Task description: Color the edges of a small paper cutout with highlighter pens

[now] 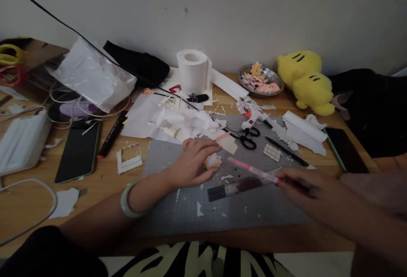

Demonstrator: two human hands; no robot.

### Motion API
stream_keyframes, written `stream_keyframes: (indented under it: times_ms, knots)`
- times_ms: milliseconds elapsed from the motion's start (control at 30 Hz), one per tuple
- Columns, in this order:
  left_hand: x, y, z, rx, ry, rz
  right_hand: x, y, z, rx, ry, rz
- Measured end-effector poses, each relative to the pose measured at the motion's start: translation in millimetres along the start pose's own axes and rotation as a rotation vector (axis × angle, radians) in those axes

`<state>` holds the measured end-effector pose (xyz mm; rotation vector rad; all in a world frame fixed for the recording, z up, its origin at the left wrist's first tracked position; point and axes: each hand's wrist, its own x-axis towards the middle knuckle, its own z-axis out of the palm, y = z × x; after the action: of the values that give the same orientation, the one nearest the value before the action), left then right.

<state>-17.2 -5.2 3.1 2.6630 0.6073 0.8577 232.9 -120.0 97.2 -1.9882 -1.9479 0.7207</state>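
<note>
"Two-handed work; which step?"
"Likely working the small card (pixel 213 160): whitish middle, orange edge, over the flat gray mat (pixel 270 215). Your left hand (pixel 190 163) curves around it; can't tell if it's pinched. Your right hand (pixel 310 188) grips the slim, shiny pink pen (pixel 252 169), tip apart."
"Next move?"
"Probably calls for steadying the card before touching pen to it."
</note>
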Motion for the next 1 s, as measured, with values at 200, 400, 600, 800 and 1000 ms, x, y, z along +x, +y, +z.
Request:
stream_keyframes:
  times_ms: [200,400,600,800,1000]
  knots:
    - [-0.2,-6.5,3.0,0.013,-0.125,0.134,35.1,-41.7,21.1,0.121,-0.143,-0.075]
    - [0.1,-18.0,1.1,-0.102,-0.062,-0.066,67.3,-48.6,52.6,0.843,-0.161,-0.043]
    - [0.5,-25.7,1.3,-0.115,-0.227,0.055,84.8,-44.6,93.5,0.888,-0.237,-0.070]
    - [2.2,-29.6,0.1,-0.081,-0.231,0.084,81.8,-36.4,87.4,0.821,-0.202,-0.076]
    - [5.9,-23.4,-2.3,0.043,-0.301,-0.230,86.5,-18.7,84.8,0.754,0.050,-0.027]
